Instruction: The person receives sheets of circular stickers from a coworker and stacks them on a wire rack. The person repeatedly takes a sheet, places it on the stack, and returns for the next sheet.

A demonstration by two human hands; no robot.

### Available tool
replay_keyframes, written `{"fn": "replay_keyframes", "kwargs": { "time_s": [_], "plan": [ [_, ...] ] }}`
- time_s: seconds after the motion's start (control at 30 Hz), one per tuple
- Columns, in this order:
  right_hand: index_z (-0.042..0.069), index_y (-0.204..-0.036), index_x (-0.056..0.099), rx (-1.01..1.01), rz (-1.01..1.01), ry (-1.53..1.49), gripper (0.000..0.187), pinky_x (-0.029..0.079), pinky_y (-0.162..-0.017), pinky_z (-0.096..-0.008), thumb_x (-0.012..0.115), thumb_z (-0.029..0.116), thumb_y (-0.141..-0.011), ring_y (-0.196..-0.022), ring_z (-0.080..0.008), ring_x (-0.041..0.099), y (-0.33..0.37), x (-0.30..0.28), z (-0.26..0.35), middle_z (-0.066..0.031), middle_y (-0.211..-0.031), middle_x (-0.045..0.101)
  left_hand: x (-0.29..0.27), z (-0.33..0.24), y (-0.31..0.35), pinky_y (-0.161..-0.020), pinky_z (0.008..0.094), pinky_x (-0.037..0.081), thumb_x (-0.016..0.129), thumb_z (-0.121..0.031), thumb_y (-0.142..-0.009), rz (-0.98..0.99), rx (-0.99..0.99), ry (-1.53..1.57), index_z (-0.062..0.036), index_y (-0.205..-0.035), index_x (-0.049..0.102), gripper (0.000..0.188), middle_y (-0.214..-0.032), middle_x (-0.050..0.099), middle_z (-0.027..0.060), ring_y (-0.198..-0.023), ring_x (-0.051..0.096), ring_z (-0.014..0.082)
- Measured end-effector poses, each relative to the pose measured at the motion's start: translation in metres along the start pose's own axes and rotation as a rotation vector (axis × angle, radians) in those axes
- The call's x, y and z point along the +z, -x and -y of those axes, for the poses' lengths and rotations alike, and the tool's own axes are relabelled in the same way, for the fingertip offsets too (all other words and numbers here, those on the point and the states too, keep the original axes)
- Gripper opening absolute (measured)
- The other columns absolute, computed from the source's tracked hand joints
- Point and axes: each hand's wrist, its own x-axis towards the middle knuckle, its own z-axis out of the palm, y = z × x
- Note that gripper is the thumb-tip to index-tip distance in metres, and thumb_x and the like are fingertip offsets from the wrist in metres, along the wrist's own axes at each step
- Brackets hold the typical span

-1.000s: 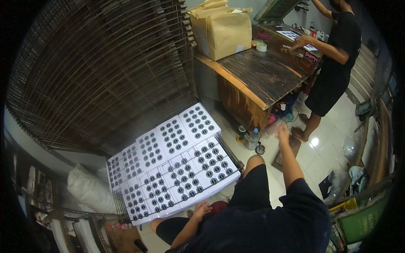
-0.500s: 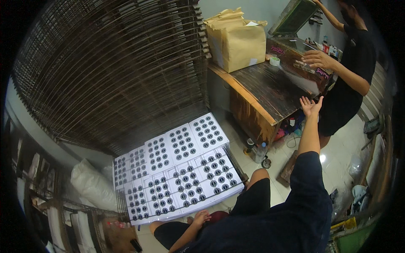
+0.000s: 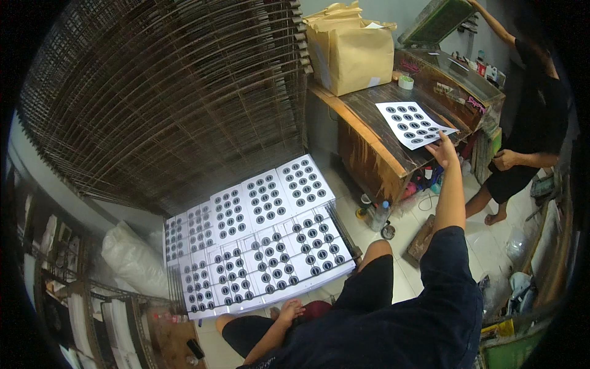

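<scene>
At the work table, my right hand [image 3: 445, 151] pinches the near edge of a white printed sheet [image 3: 407, 120] bearing rows of black round marks. The sheet lies over the dark tabletop [image 3: 362, 109], its right corner bent. My left hand [image 3: 291, 311] rests by my knees, fingers loosely extended and holding nothing. In front of it, similar printed sheets [image 3: 261, 197] lie in overlapping rows on the wire drying rack [image 3: 307, 278].
Raised rack shelves [image 3: 166, 86] hang over the sheets. A brown paper package [image 3: 362, 58] and a tape roll [image 3: 405, 81] stand on the table. At right, a co-worker [image 3: 533, 104] holds up a green-framed screen [image 3: 437, 21]. A bottle [image 3: 380, 214] and a wooden block [image 3: 420, 241] are on the floor.
A printed sheet has come into my right hand, which was empty with its palm up. The co-worker's nearer hand has dropped from above the table to their side. My left hand stays near my knees.
</scene>
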Motion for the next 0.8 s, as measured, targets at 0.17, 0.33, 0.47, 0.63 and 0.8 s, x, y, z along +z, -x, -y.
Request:
{"fn": "replay_keyframes", "kwargs": {
  "time_s": [0.17,0.33,0.47,0.63,0.8],
  "plan": [
    [0.012,-0.127,0.028,-0.06,-0.047,0.133,0.037,0.042,-0.09,-0.0412,0.037,0.013,-0.091,-0.108,-0.028,0.046,0.011,0.008,-0.01,-0.0104,-0.123,0.039,0.002,-0.003,0.008,-0.065,0.0312,0.049,0.057,-0.026,-0.083,0.016,0.026,0.082,-0.006,-0.111,0.044,0.037,-0.094,0.055,0.0099,-0.08,0.06,0.0218],
    [0.013,-0.129,0.02,-0.156,-0.002,0.046,0.045,0.044,-0.089,-0.0378,0.038,0.003,-0.089,-0.105,-0.0254,0.048,0.071,0.054,-0.032,-0.0094,-0.124,0.039,0.011,-0.009,0.006,-0.063,0.028,0.048,0.055,-0.022,-0.082,-0.062,-0.056,0.087,-0.0073,-0.113,0.044,0.036,-0.098,0.055,0.0094,-0.079,0.06,0.0198],
    [0.016,-0.129,0.021,-0.121,0.058,-0.026,0.046,0.044,-0.086,-0.0365,0.038,0.002,-0.088,-0.107,-0.0215,0.046,0.132,0.1,-0.101,-0.007,-0.122,0.039,0.019,-0.017,0.017,-0.06,0.023,0.044,0.054,-0.016,-0.082,-0.099,0.085,-0.082,-0.009,-0.113,0.048,0.032,-0.096,0.056,0.0065,-0.078,0.057,0.0144],
    [0.019,-0.13,0.018,0.02,0.109,-0.087,0.054,0.041,-0.088,-0.0425,0.043,0.0,-0.086,-0.113,-0.0213,0.041,0.242,0.145,-0.196,-0.0051,-0.129,0.033,0.08,-0.109,0.059,-0.076,0.0281,0.043,0.059,-0.02,-0.082,0.019,0.497,-0.112,-0.007,-0.126,0.037,0.051,-0.109,0.051,0.008,-0.094,0.051,0.0163],
    [0.019,-0.129,0.013,0.167,0.226,0.013,0.057,0.047,-0.08,-0.0372,0.045,0.001,-0.086,-0.104,-0.0208,0.047,0.332,0.19,-0.253,-0.009,-0.124,0.036,0.117,-0.158,0.086,-0.08,0.0275,0.043,0.056,-0.01,-0.083,0.091,0.872,0.159,-0.0013,-0.119,0.041,0.04,-0.108,0.053,0.0084,-0.097,0.051,0.0135]
  ]
}}
